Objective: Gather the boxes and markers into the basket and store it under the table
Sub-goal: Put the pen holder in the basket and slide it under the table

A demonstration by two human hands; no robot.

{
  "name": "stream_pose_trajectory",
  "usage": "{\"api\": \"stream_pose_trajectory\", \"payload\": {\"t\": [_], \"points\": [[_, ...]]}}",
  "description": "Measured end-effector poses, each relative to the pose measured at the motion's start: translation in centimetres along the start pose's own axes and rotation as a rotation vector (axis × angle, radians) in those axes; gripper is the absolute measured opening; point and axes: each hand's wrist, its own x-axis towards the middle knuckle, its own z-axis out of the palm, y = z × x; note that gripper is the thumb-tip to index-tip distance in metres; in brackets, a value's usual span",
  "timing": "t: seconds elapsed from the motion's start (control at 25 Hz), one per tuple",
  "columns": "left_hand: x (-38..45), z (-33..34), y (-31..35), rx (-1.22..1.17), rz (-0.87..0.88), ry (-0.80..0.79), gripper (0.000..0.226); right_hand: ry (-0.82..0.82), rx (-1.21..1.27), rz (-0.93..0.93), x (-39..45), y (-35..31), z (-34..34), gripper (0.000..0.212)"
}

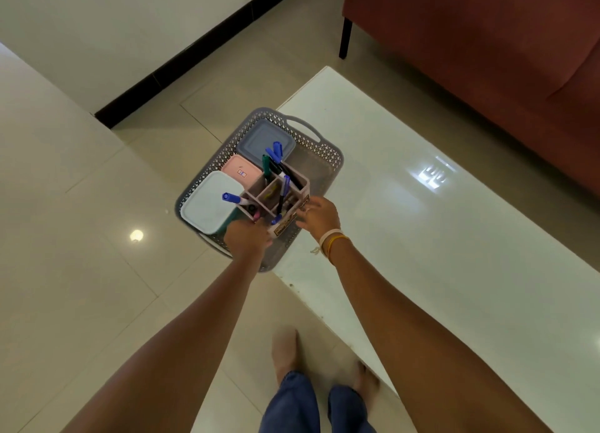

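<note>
A grey perforated basket (328,155) rests on the left end of the white table (422,221), partly overhanging the floor. Inside it lie three lidded boxes: a blue-grey one (259,137) at the far end, a pink one (238,168) in the middle and a pale blue one (207,202) nearest me. A pink compartmented marker holder (276,189) stands in the basket's right half, with several blue, green and black markers (277,150) sticking out. My left hand (248,237) grips the holder's near corner. My right hand (319,216) presses its fingers on the holder's labelled right side.
A dark red sofa (487,42) stands behind the table on the right. Tiled floor (81,221) spreads to the left, bounded by a white wall with a black skirting. My bare feet (285,351) stand at the table's near left edge.
</note>
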Motion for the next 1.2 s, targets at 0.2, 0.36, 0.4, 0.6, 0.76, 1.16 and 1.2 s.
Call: {"api": "stream_pose_trajectory", "payload": {"t": [0.2,0.36,0.4,0.6,0.76,1.16,1.2], "points": [[0.7,-1.3,-1.5,0.168,0.075,-0.164,0.02,0.18,-0.016,0.234,-1.8,3.6,0.7,0.04],[0.9,-3.9,-3.1,0.252,0.11,0.002,0.015,0.01,-0.134,0.328,-3.3,5.7,3.6,0.065],[1.0,-4.5,-3.4,0.251,0.115,0.039,0.019,0.015,-0.143,0.314,-3.4,6.2,4.4,0.062],[1.2,-6.6,-4.5,0.09,-0.09,0.186,0.029,0.083,0.095,0.285,-3.7,7.6,5.5,0.049],[-0.6,-7.2,-6.0,-0.201,-0.389,-0.103,0.056,0.063,0.053,0.281,-5.1,10.1,3.2,0.047],[-10.3,-9.5,-16.8,-0.413,-0.399,-0.225,0.043,-0.069,-0.083,0.191,-15.0,18.0,-3.1,0.041],[-11.5,-9.8,-17.6,-0.425,-0.4,-0.241,0.044,-0.077,-0.099,0.183,-16.2,18.3,-3.5,0.04]]}}
